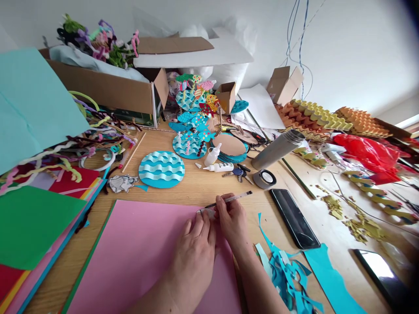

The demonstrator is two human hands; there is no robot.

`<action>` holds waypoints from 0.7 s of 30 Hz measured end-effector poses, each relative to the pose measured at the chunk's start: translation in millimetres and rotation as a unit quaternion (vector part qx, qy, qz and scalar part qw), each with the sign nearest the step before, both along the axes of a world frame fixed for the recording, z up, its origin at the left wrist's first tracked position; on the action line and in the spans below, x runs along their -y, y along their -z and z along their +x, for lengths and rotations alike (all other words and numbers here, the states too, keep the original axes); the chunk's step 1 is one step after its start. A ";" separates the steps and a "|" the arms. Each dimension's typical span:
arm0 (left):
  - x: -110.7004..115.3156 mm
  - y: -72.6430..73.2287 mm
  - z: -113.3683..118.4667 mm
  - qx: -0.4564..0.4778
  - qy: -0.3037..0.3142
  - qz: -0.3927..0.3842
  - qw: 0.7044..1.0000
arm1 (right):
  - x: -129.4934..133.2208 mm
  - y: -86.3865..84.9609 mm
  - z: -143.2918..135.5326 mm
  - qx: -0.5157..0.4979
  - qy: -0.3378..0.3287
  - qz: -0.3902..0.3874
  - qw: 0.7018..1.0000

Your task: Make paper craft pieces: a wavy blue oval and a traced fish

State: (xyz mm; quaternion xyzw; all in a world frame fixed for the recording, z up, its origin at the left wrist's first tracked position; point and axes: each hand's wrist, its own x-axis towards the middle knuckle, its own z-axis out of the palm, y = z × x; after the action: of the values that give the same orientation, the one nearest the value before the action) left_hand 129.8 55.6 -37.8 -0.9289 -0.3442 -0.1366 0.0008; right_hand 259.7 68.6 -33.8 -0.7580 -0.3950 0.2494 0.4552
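Observation:
A large pink sheet [140, 244] lies on the wooden table, with a green edge showing under its left side. My left hand [196, 244] rests flat on its upper right part, fingers stretched out over a small pale paper cutout [208, 212]. Beside it, my right hand [231, 216] pinches a thin pen [237, 197], whose tip is at the cutout's upper edge. Part of the cutout is hidden by my fingers. Beyond the sheet are a blue disc with wavy pale strips [161, 169] and a grey drawn paper cutout [121, 183].
Glue bottles [219, 167], keys [240, 173], a metal flask [278, 149] and its lid [264, 179] stand or lie ahead. To the right are a black phone [294, 218] and blue paper scraps [288, 274]. Coloured sheets [39, 226] are stacked at left, near a cardboard box [108, 89].

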 end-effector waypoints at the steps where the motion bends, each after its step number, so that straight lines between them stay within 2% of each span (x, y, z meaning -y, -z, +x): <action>1: -0.1 0.3 0.1 0.002 -0.001 0.001 1.000 | -0.2 -0.5 0.1 0.005 0.000 -0.002 1.000; 21: -0.8 -3.0 -0.2 -0.004 0.001 0.003 1.000 | -0.7 -1.5 5.6 0.075 0.041 -0.007 0.996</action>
State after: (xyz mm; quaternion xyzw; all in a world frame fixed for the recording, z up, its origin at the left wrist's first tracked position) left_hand 129.6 56.5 -34.8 -0.9296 -0.3433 -0.1342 0.0046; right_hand 265.4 69.4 -32.3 -0.7932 -0.3944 0.1757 0.4294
